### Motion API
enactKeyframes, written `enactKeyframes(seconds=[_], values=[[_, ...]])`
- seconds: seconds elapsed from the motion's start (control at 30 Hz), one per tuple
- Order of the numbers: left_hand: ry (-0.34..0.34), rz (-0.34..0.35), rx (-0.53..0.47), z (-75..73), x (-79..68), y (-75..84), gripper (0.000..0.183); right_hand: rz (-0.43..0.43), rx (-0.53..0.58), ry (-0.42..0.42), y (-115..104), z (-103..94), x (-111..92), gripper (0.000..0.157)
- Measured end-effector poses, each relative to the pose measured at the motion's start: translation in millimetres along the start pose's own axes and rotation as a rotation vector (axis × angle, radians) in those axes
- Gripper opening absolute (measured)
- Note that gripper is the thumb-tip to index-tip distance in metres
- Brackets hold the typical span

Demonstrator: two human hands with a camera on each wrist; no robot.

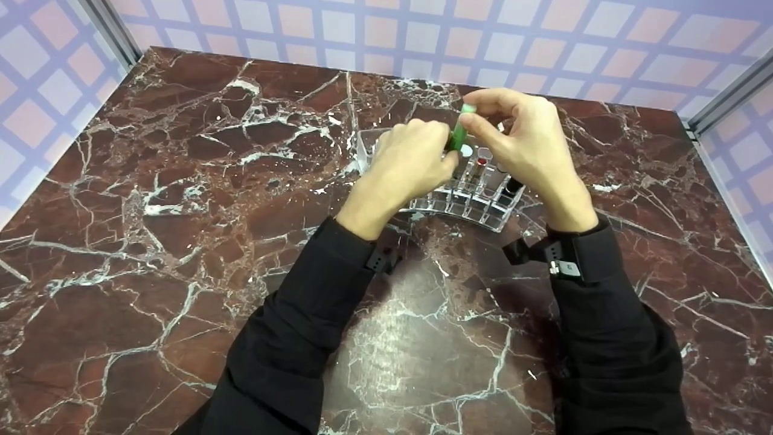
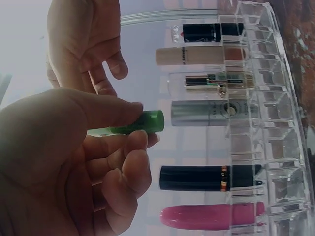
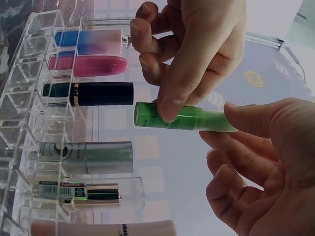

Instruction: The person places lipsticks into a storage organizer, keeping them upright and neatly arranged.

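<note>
A green lip balm tube (image 3: 172, 117) is held over the clear lipstick organizer (image 1: 501, 226), between both hands. My left hand (image 1: 410, 157) pinches its darker green end with thumb and fingers. My right hand (image 1: 534, 136) pinches the lighter green end between thumb and forefinger. In the right wrist view, the tube lies close to a gap in the row, between a black lipstick (image 3: 106, 93) and a silver tube (image 3: 108, 156). My left hand covers part of the organizer in the head view.
Other cosmetics stand in the organizer: a pink tube (image 2: 194, 216), a beige tube (image 2: 170, 55), a clear-capped lipstick (image 2: 197, 82), a black lipstick with a clear cap (image 2: 199, 33) and a blue-pink tube (image 3: 101, 42). Patterned panels (image 1: 423, 36) edge the marbled table (image 1: 211, 290).
</note>
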State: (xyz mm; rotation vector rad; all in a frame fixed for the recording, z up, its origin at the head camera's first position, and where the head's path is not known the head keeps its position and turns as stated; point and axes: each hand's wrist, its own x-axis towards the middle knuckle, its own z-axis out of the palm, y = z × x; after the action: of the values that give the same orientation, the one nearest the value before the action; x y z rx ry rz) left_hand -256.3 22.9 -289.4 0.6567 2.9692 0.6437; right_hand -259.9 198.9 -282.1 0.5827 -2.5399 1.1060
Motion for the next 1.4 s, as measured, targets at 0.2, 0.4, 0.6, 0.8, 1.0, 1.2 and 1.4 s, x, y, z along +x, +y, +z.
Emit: enactKeyframes(seconds=[0.2,0.4,0.6,0.8,1.0,1.2,1.4], values=[[0.029,-0.037,0.024,6.6,4.3,-3.3,0.016,-0.008,-0.047,-0.035,4.8,3.7,1.1,0.029],[0.104,-0.029,0.075,15.7,7.3,-7.3,0.01,0.005,-0.095,-0.1,10.1,7.3,3.3,0.032],[0.136,-0.031,0.139,25.4,10.4,-10.5,0.018,0.008,-0.159,-0.155,13.3,10.3,2.9,0.031],[0.131,-0.038,0.175,32.3,12.9,-12.1,0.023,-0.017,-0.183,-0.192,15.9,14.6,3.0,0.026],[0.097,-0.052,0.184,36.1,13.1,-13.1,0.024,-0.057,-0.204,-0.209,17.5,16.8,4.2,0.021],[0.076,-0.055,0.173,38.1,13.6,-13.1,0.028,-0.077,-0.237,-0.214,17.3,17.6,5.0,0.021],[0.088,-0.057,0.174,38.8,14.2,-13.3,0.026,-0.073,-0.25,-0.213,16.9,17.8,4.8,0.023]])
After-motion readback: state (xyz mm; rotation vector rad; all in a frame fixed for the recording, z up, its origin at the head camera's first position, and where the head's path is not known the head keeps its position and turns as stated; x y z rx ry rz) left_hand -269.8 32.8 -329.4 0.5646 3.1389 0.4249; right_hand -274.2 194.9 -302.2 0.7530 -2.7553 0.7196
